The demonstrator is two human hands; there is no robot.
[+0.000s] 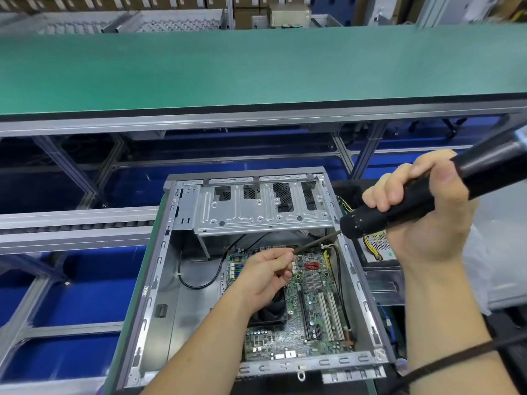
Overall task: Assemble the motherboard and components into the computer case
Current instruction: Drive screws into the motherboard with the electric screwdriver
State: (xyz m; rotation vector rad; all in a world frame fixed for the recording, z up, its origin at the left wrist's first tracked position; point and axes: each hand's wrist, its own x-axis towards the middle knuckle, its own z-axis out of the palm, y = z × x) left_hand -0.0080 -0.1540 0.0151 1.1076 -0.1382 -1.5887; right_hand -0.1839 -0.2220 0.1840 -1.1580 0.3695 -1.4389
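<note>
An open grey computer case (pixel 159 266) lies in front of me with a green motherboard (pixel 310 309) seated in its right half. My right hand (pixel 427 215) grips a black electric screwdriver (pixel 427 201) above the case's right wall. Its long bit (pixel 316 242) slants down and left toward the board's far edge. My left hand (pixel 265 276) pinches the bit near its tip, over the board. A black CPU fan (pixel 273 312) shows partly under my left wrist. A metal drive cage (pixel 256 212) spans the far end of the case.
A green conveyor belt (pixel 256 67) runs across above the case on an aluminium frame. A power supply (pixel 379 246) with yellow wires sits right of the case. A black cable (pixel 199 283) loops on the case floor. The screwdriver's cord (pixel 445 363) crosses my right forearm.
</note>
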